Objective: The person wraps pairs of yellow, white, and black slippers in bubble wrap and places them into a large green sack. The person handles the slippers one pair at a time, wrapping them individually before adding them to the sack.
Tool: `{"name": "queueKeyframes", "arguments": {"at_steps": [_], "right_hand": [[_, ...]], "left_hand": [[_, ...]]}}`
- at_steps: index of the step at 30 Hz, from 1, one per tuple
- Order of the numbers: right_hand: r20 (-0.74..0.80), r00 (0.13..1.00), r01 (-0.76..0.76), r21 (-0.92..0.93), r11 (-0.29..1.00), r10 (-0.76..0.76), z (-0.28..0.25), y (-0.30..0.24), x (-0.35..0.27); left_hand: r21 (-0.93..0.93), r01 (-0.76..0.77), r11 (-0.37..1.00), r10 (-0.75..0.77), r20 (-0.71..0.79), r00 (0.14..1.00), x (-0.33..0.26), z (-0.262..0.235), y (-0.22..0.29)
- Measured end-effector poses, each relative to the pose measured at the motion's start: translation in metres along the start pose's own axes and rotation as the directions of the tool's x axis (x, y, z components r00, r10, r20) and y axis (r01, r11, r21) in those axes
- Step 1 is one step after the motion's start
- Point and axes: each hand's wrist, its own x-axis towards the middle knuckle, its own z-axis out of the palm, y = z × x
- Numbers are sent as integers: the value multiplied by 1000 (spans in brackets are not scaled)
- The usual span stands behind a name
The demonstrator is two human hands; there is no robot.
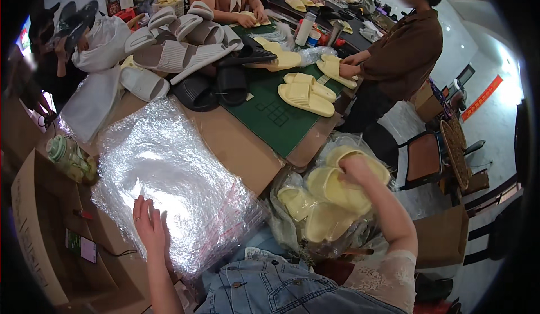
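Observation:
My left hand point(149, 224) lies with its fingers stretched out on a shiny stack of clear plastic bags point(169, 167) on the table. At the right, my right hand point(358, 169) reaches into a big clear plastic bag point(288, 232) full of pale yellow slippers. Its fingers are closed on one yellow slipper point(341, 155) at the top of the pile; the fingertips are partly hidden. Other yellow slippers point(329, 222) lie loosely below it in the same bag.
Grey slippers point(163, 57) and black slippers point(196, 93) are heaped beyond the plastic stack. Yellow slippers point(306, 96) rest on a green mat point(270, 117). An open carton point(28, 224), a phone point(80, 245) and a drink bottle point(70, 157) are at left. A co-worker point(402, 61) handles slippers at far right.

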Motion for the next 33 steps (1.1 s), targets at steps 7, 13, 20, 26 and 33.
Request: {"name": "queueKeyframes", "arguments": {"at_steps": [7,13,20,26,33], "right_hand": [[166,965,167,214,962,-205,80,-12,71],[-16,987,-158,152,976,162,177,6,97],[-19,996,-63,548,834,88,173,-58,39],[128,991,-86,506,858,24,133,-36,50],[-382,833,-240,401,884,399,29,-25,114]], "left_hand": [[55,-1,999,0,12,1000,0,-6,5],[15,5,1000,-5,20,1000,1,-2,4],[56,-1,998,0,16,1000,2,-5,6],[42,16,999,-17,21,1000,1,-6,13],[42,52,998,-51,-23,998,0,-9,24]]}}
